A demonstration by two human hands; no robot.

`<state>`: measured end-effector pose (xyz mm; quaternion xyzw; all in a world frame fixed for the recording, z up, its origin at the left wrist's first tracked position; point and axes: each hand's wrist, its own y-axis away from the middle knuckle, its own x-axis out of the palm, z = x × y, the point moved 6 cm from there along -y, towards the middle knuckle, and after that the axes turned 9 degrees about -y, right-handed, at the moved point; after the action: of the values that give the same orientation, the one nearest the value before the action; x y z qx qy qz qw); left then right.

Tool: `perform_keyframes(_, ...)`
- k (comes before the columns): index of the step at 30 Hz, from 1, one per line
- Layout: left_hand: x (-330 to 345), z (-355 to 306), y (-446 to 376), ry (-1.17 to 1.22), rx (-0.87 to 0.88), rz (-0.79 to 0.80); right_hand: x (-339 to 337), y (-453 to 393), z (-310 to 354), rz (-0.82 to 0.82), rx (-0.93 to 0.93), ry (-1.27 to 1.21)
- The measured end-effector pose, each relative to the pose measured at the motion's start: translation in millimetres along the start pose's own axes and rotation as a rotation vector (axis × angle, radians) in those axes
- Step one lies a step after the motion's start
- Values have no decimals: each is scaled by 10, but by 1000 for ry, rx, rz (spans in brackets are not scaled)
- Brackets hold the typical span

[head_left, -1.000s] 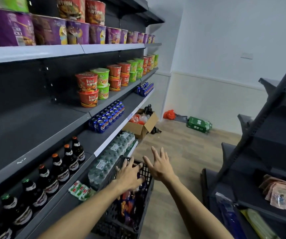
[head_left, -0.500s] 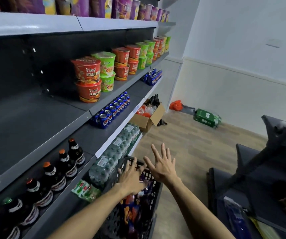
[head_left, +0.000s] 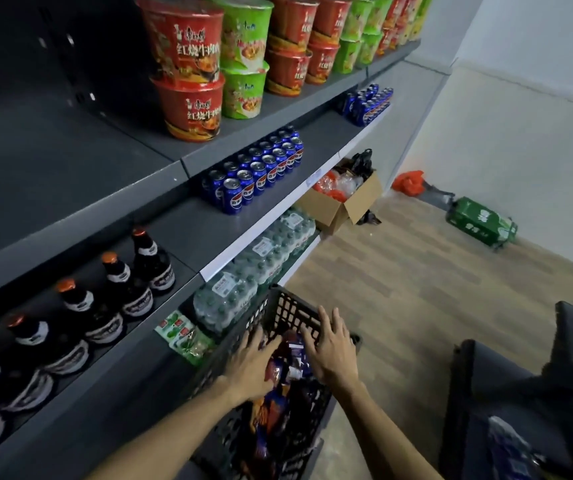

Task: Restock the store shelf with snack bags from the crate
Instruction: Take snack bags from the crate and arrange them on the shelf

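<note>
Both my hands are down in the black crate (head_left: pixel 280 308) right now, which sits on the floor just beside the bottom of the shelf unit (head_left: pixel 160 157). My left hand (head_left: pixel 252 367) lies flat on the snack bags (head_left: pixel 280 379), fingers straight and a bit spread, not gripping anything. My right hand (head_left: pixel 330 351) is the same deal, fingers (head_left: pixel 326 322) apart and reaching toward the crate's far lattice wall, palm over the bags. The bags are piled loose inside, mostly red, orange and purple (too blurry to read any brand).

Room to move: the wooden floor (head_left: pixel 416 289) to the right of the crate is open up to a cardboard box (head_left: pixel 344 202) and a green pack (head_left: pixel 482 221) by the wall. On my left the shelf edges stick out close: dark bottles (head_left: pixel 146 261) just above crate level, blue cans (head_left: pixel 261 171) one shelf up, noodle cups (head_left: pixel 188 71) above that. Shrink-wrapped water bottles (head_left: pixel 254 271) sit right by the crate's far corner, and a dark rack (head_left: pixel 527 393) hems in my right side.
</note>
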<state>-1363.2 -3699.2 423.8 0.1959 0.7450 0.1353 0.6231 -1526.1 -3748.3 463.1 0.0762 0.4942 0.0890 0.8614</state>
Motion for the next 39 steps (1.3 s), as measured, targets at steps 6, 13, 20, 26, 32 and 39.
perform_keyframes(6,609,153,-307,-23,-67,52,633,-293,-389,89,7,-36)
perform_keyframes(13,1443,131,-668,-15,-102,115,1348,-519,-709,161,-55,-19)
perform_keyframes(20,2089,199,-885,-23,-119,168,2027,-581,-987,230,-85,25)
perform_keyframes(26,2562,229,-1052,-7,-104,259,2427,-649,-1161,263,-73,44)
perform_keyframes(32,3135,190,-1142,-89,87,502,2716,-617,-1345,326,-24,60)
perform_keyframes(39,3270,230,-1129,-93,102,507,3063,-677,-1555,511,123,124)
